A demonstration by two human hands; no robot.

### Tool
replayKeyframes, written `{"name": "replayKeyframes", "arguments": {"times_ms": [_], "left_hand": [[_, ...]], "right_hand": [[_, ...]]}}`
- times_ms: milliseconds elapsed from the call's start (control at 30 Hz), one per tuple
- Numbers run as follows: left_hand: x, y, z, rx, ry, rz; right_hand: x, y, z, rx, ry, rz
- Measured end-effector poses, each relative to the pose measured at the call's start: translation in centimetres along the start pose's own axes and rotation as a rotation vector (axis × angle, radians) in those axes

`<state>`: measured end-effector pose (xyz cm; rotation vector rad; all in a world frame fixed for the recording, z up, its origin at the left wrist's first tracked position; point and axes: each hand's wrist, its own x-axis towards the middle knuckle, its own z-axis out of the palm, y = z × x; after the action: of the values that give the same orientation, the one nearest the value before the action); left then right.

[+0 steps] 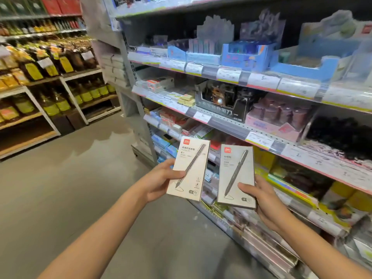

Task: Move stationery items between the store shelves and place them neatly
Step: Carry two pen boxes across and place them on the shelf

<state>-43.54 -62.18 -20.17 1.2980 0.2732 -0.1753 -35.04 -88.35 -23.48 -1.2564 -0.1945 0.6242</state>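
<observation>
My left hand (161, 179) grips a cream pen box (189, 168) with a red logo and a pen drawing on its front. My right hand (263, 200) holds a similar grey pen box (236, 176) by its lower right edge. Both boxes stand upright, side by side and slightly apart, in front of the stationery shelves (227, 121). Their fronts face me. The fingers behind each box are hidden.
The stationery shelving runs along the right, with blue display boxes (247, 55), a black display box (223, 101), a pink box of cups (277, 121) and price tags on the rails. Across the grey floor (80, 188) at left stand shelves of oil bottles (50, 65).
</observation>
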Motion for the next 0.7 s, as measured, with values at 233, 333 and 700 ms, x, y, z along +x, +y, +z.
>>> {"name": "replayKeyframes", "arguments": {"times_ms": [233,333,700], "left_hand": [[2.8,4.6,-8.8,-0.061,0.165,0.106],[5.2,7.2,-12.7,-0.077,0.216,0.134],[15.4,16.5,-27.4,-0.129,0.4,0.143]], "right_hand": [[11.1,-1.0,7.2,-0.011,-0.099,-0.04],[16.5,-2.0,10.3,-0.038,-0.121,-0.043],[35.7,-5.5,20.2,-0.058,-0.187,-0.054]]}}
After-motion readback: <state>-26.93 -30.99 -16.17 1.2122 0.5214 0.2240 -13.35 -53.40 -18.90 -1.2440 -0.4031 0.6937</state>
